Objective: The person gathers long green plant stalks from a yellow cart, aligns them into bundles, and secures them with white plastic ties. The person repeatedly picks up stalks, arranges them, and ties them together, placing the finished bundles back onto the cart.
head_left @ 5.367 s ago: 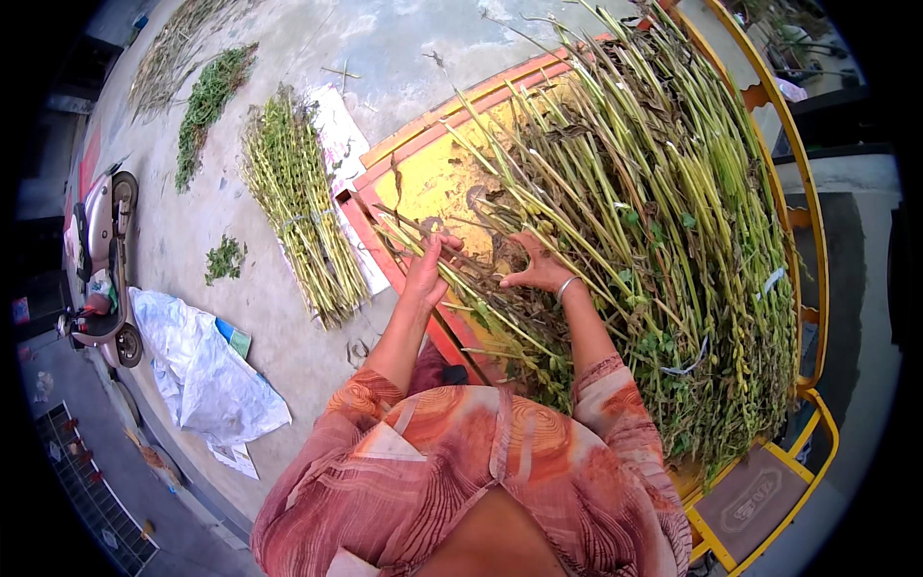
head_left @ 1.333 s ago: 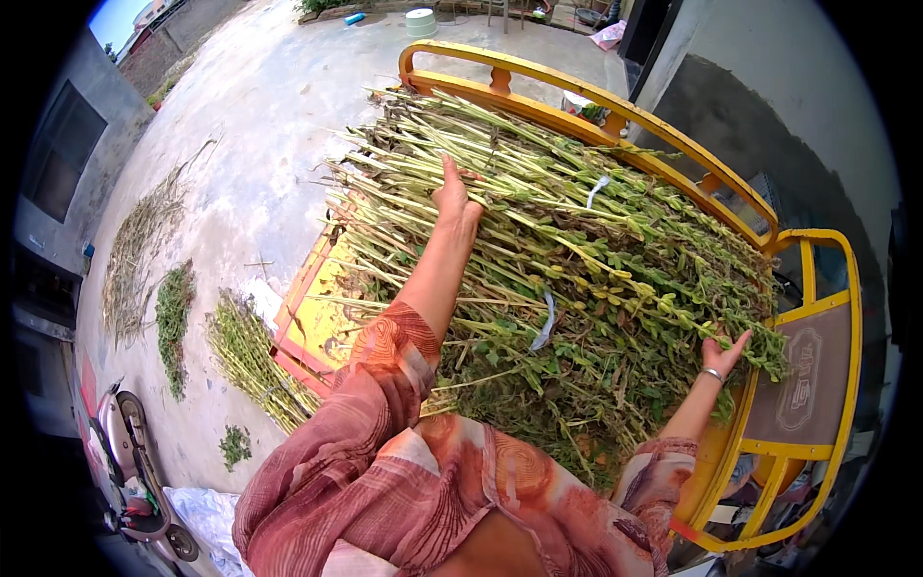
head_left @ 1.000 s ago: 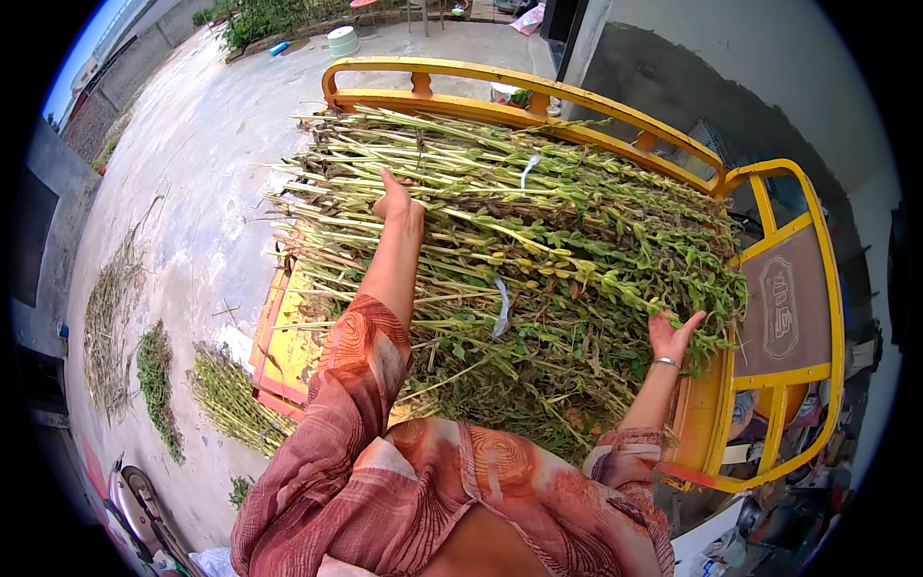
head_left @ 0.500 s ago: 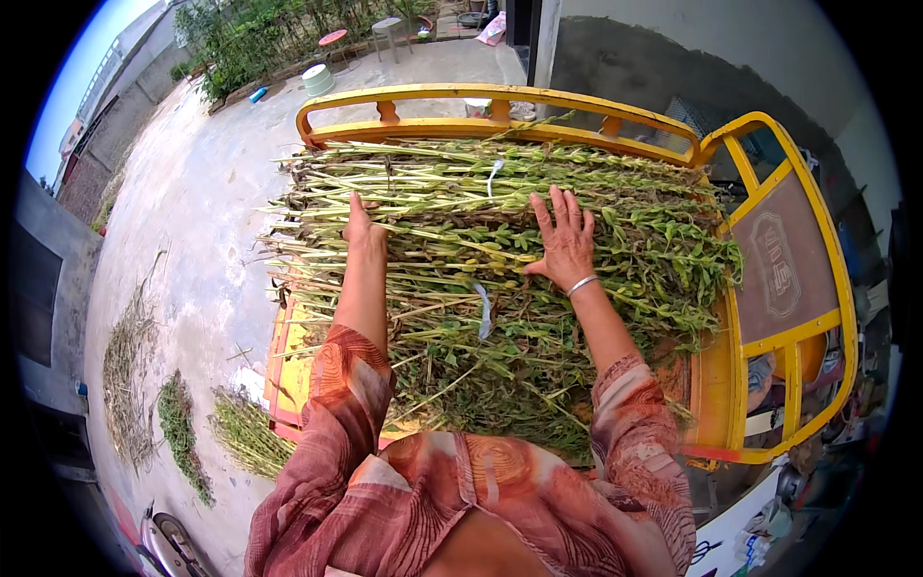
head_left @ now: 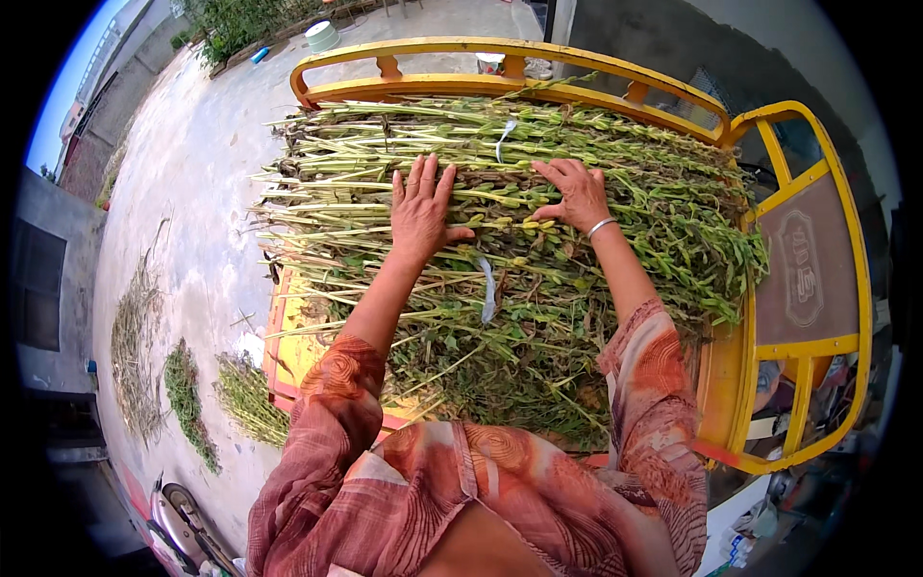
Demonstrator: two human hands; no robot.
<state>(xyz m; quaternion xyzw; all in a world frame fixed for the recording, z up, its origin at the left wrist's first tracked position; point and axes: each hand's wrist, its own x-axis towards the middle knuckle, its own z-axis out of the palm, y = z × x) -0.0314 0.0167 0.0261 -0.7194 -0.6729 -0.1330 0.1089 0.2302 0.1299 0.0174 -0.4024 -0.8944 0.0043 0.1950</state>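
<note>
Stalk pile (head_left: 538,250) was found heaped on yellow cart (head_left: 788,404) | left hand (head_left: 420,207) was laid flat on it, fingers spread, nothing gripped | right hand (head_left: 575,192) likewise pressed flat, nothing held.

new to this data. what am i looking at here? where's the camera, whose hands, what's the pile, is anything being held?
There is no machine here: a person works with two bare hands. The one picture comes from a wide fisheye camera worn on the person's head, looking down, so straight edges bend near the rim and the forearms come in from the bottom.

The left hand and the right hand both lie flat, fingers spread, on top of a big pile of green plant stalks tied in bundles. Neither hand has a grip on anything; they only press on the stalks. The right wrist wears a thin bracelet.

The pile sits in a yellow cart with a railed frame. On the concrete ground to the left lie more small bundles of stalks.
</note>
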